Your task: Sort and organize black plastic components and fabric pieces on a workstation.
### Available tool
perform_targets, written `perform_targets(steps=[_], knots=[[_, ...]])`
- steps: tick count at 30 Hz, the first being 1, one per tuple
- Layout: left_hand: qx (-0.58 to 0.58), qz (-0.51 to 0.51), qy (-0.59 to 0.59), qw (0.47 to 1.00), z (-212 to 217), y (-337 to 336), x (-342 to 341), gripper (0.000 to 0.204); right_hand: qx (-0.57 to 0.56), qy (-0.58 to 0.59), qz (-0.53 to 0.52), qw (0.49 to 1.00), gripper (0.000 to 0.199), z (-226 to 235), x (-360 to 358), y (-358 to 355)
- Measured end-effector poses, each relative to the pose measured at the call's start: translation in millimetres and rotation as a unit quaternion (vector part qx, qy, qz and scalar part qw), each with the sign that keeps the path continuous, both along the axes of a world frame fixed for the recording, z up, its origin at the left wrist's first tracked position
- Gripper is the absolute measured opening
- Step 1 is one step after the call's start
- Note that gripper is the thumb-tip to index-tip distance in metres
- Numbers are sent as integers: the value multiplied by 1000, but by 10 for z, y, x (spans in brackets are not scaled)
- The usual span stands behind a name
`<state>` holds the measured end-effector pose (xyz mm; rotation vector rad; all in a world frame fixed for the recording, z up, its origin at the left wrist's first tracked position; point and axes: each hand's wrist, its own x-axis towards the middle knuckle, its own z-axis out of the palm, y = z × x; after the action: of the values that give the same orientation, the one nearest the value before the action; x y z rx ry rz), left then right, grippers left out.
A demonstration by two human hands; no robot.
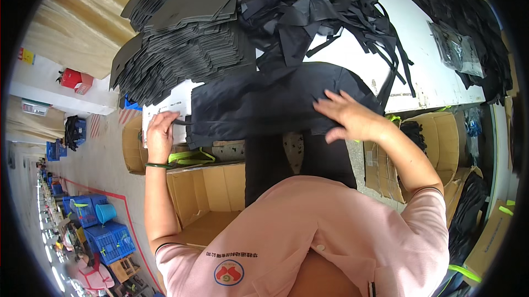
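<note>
A long black fabric piece (259, 98) with a rounded right end lies across the table's near edge, its lower side hanging toward my lap. At its left end my left hand (161, 130) is closed, thumb and fingers pinching a narrow black strap (182, 123) that sticks out from the piece. My right hand (352, 116) rests with fingers spread on the piece's right part, nothing gripped in it. Just beyond lie a stack of dark grey foam-like panels (193, 38) and a loose heap of black fabric pieces with straps (308, 10).
A white table (424, 65) carries these piles, more black pieces (452, 5) and a clear plastic bag (460, 49) at right. Cardboard boxes (206, 192) stand below the edge on both sides. Blue crates (110, 242) and another person (91, 272) are at far left.
</note>
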<state>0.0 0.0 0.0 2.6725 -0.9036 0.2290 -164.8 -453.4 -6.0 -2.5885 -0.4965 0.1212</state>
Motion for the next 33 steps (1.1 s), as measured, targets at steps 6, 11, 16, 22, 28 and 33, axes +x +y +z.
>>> perform_targets(steps=[6, 11, 16, 22, 28, 33], knots=[[-65, -226, -240, 942, 732, -1218, -274, 28, 447, -2, 116, 887, 69, 293, 823, 1073], [-78, -200, -259, 942, 1076, -1414, 143, 30, 602, 128, 89, 783, 60, 269, 958, 1117], [47, -60, -134, 988, 1396, -968, 1323, 64, 590, 106, 40, 800, 48, 330, 1026, 1016], [185, -48, -15, 981, 1415, -1047, 1752, 62, 595, 96, -11, 798, 20, 411, 1135, 925], [152, -49, 100, 982, 1583, -1203, 1682, 45, 603, 134, -8, 787, 14, 498, 1155, 912], [46, -82, 127, 987, 1592, -1145, 1594, 32, 596, 75, 4, 800, 12, 410, 1205, 928]])
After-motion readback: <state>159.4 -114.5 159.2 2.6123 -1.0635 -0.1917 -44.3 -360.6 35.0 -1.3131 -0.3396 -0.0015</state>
